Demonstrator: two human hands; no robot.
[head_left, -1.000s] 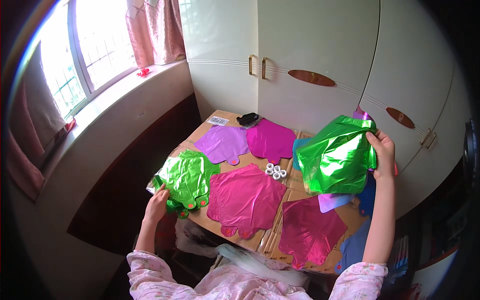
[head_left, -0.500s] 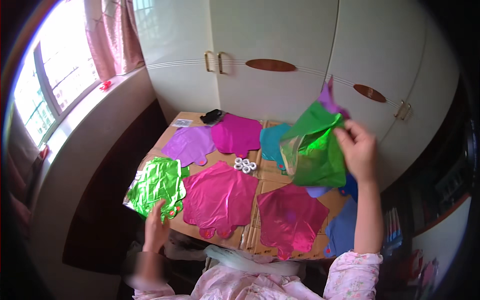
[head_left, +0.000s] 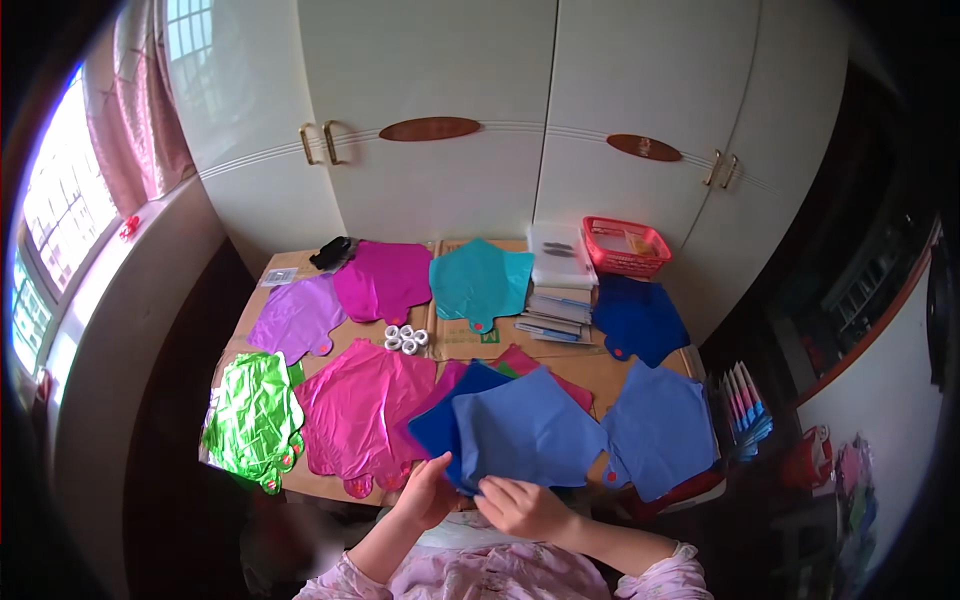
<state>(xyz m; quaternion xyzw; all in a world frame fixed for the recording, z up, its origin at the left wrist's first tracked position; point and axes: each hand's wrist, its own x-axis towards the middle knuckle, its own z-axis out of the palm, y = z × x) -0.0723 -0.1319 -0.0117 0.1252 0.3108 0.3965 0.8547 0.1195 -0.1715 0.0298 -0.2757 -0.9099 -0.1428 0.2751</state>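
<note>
Both hands are low at the near edge of the table (head_left: 575,368), close together: the left hand (head_left: 427,492) has its fingers curled against the bottom edge of a blue foil balloon (head_left: 525,432), and the right hand (head_left: 520,505) lies just beside it, fingers bent at the same lower edge. Whether either one truly pinches the foil or only rests on it, I cannot tell from up here. That light blue sheet lies flat at the front of the table, on top of a darker blue balloon (head_left: 450,420), with a pink corner peeking out behind. And here's the risk: these foils are slick and stacked, so a pull on the top one could drag the dark blue sheet with it or slide the lot off the near edge. To the left, the big pink balloon (head_left: 358,415) touches the stack and the crinkled green balloon (head_left: 255,418) overhangs the table corner, so a nudge could send that one down. Small white tape rolls (head_left: 406,339) sit mid-table, well clear of the hands. A second blue balloon (head_left: 660,428) lies to the right, near the edge too.
</note>
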